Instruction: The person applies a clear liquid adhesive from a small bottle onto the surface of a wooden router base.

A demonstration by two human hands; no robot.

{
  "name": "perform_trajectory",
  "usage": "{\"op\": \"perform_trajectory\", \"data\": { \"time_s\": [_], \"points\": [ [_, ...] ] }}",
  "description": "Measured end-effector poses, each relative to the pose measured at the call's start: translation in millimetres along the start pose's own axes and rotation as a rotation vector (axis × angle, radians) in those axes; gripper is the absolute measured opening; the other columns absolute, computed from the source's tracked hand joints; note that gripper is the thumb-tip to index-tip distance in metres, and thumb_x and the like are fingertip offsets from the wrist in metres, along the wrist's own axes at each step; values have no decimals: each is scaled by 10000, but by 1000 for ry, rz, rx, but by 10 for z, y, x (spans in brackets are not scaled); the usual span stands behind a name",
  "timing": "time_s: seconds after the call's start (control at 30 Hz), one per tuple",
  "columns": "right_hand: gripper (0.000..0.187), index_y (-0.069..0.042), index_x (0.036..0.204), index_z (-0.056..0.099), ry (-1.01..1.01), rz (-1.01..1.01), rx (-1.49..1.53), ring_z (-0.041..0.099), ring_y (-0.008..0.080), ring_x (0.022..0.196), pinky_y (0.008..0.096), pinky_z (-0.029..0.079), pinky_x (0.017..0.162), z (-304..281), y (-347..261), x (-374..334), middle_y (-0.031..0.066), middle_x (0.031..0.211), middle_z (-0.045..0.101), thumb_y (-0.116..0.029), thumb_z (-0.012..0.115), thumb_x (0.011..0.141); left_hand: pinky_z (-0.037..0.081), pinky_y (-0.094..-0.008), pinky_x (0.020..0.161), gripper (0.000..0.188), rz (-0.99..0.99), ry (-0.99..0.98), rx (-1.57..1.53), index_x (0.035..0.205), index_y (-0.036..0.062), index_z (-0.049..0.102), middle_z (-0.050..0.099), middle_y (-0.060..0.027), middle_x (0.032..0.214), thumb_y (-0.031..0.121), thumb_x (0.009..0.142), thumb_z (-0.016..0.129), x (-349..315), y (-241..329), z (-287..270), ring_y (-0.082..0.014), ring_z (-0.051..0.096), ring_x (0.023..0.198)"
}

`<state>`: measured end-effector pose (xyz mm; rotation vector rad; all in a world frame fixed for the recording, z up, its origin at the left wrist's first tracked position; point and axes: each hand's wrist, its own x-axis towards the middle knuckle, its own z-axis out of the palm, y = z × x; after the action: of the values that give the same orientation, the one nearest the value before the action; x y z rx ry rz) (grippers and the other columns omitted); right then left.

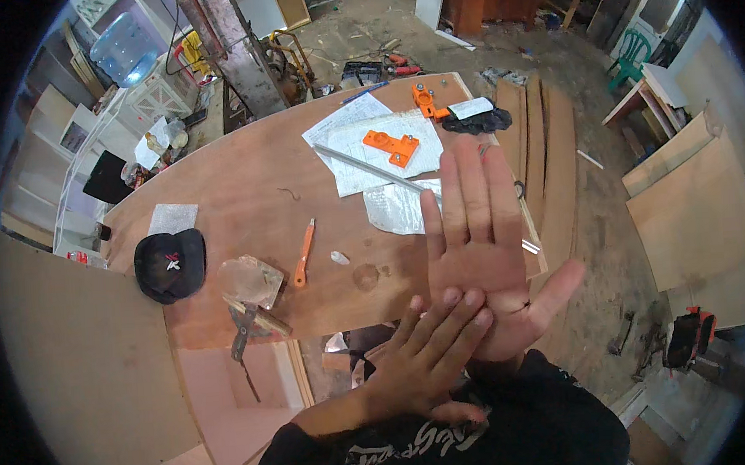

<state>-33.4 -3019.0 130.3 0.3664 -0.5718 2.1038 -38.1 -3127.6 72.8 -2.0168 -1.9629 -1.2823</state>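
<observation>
My right hand (480, 256) is raised in the middle right, palm facing me, with the fingers stretched upward and the thumb out to the right. My left hand (421, 360) reaches in from the lower left, back showing. Its straight fingertips touch the lower part of the right palm. Neither hand holds anything. Behind the right fingers lie papers with markings (347, 124), a long metal strip (369, 169) and a flat orange plastic piece with round holes (391, 147). An orange utility knife (305, 253) lies left of my hands on the wooden tabletop (244, 189).
A dark cap (170, 265) sits at the table's left, near a clear block-like object (261, 280) and a tool with a wooden handle (266, 319). Another orange piece (423, 101) and black crumpled material (478, 121) lie at the far edge. Long boards (558, 147) stand right.
</observation>
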Motion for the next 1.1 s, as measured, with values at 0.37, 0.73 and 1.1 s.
{"op": "perform_trajectory", "data": {
  "time_s": [0.37,0.73,1.1],
  "points": [
    [1073,-37,1494,-116,-121,16,-246,-127,332,1453,458,-44,1161,-132,71,-112,253,1546,-152,-819,187,824,116,-516,1139,941,-107,64,16,1401,11,421,392,-178,1462,756,831,350,103,-23,-215,-321,355,1368],
    [1032,-85,1502,-125,-82,223,-111,-59,365,1457,499,24,1159,-19,36,-112,237,1561,-98,-816,155,830,248,-433,1111,605,-65,249,117,1182,62,656,605,-93,1245,566,911,460,119,-30,-369,-259,559,1185],
    [1052,-46,1501,-102,-61,343,-267,74,359,1453,480,103,1161,-22,40,-133,220,1571,-30,-817,135,826,495,-378,852,301,-120,302,-51,1017,47,702,659,-104,1035,119,729,750,371,-249,-596,-257,643,927]
  ]
}}
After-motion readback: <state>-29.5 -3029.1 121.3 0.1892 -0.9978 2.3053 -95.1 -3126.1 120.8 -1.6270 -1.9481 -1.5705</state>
